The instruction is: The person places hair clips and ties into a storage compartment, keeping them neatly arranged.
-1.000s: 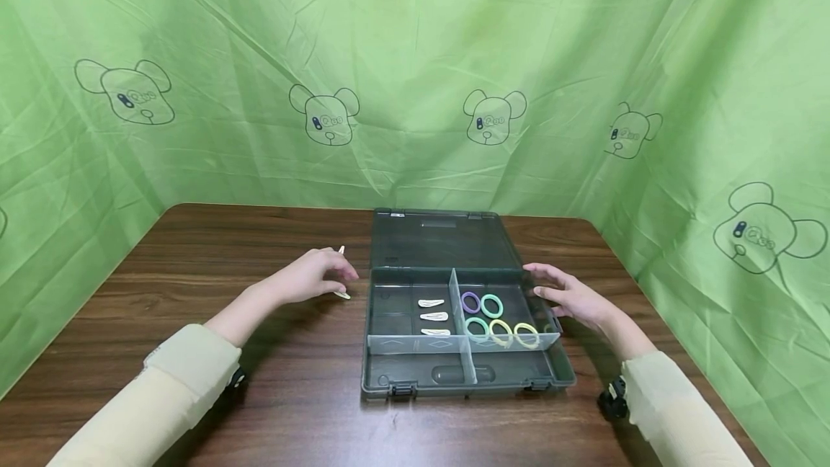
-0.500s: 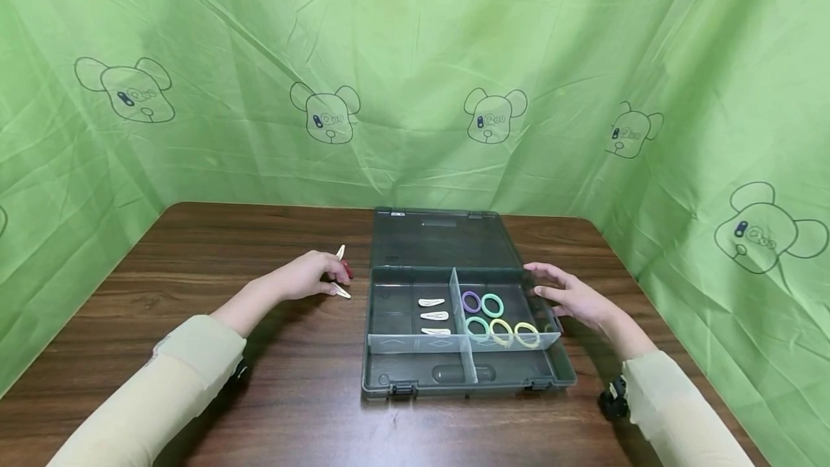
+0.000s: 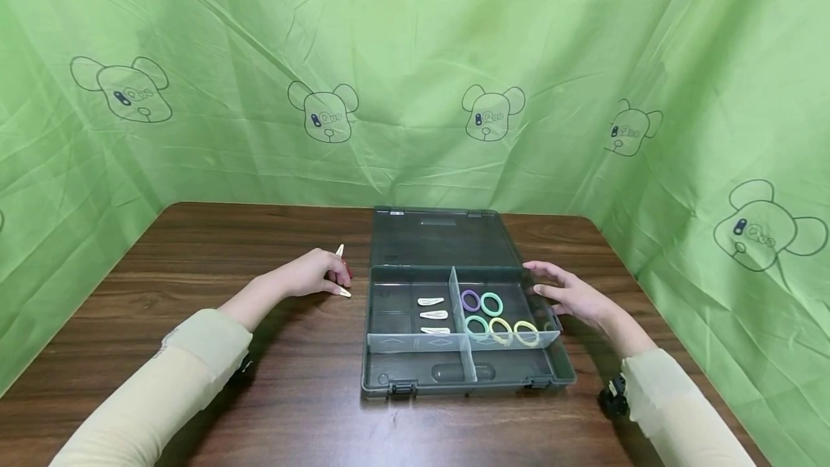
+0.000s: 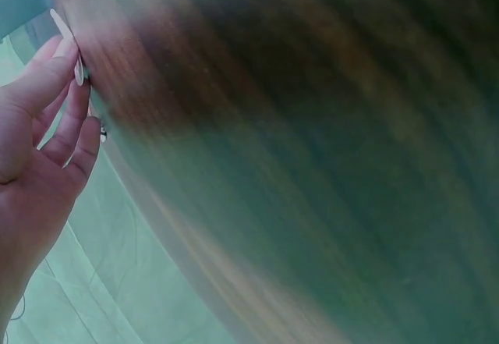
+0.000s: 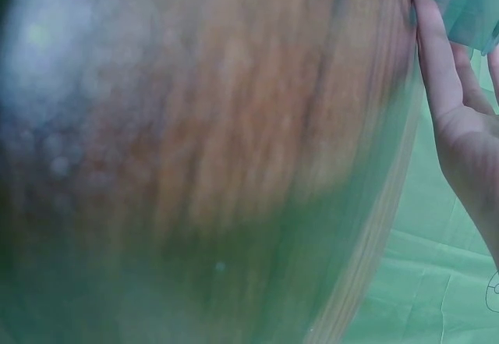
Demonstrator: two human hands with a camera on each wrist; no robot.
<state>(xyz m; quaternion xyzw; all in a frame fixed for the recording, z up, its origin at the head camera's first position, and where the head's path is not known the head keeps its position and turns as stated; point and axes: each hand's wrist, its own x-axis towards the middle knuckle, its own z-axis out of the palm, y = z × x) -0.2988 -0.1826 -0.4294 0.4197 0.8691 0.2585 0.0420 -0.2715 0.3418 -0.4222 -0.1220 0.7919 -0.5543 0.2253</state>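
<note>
My left hand (image 3: pixel 318 274) is left of the case and pinches a white snap hair clip (image 3: pixel 344 292) between thumb and finger. The left wrist view shows that hair clip (image 4: pixel 78 67) at the thumb tip. Behind the hand lies another white clip (image 3: pixel 340 250), and a small red thing (image 3: pixel 349 270) is mostly hidden by the fingers. Inside the open, dark see-through case (image 3: pixel 415 388), three white clips (image 3: pixel 434 315) lie in a row in the back-left compartment. My right hand (image 3: pixel 570 300) rests at the case's right side, fingers loosely extended.
Purple, green and yellow rings (image 3: pixel 491 304), like hair ties, lie in the case's back-right compartment. The lid (image 3: pixel 441 240) lies folded back on the brown wooden table (image 3: pixel 285 402). A green curtain (image 3: pixel 402 42) surrounds the table's back and sides.
The left fingers have closed around the nearer clip, which lay by the thumb before. The red thing came into sight behind the fingers. The right hand and case have stayed put.
</note>
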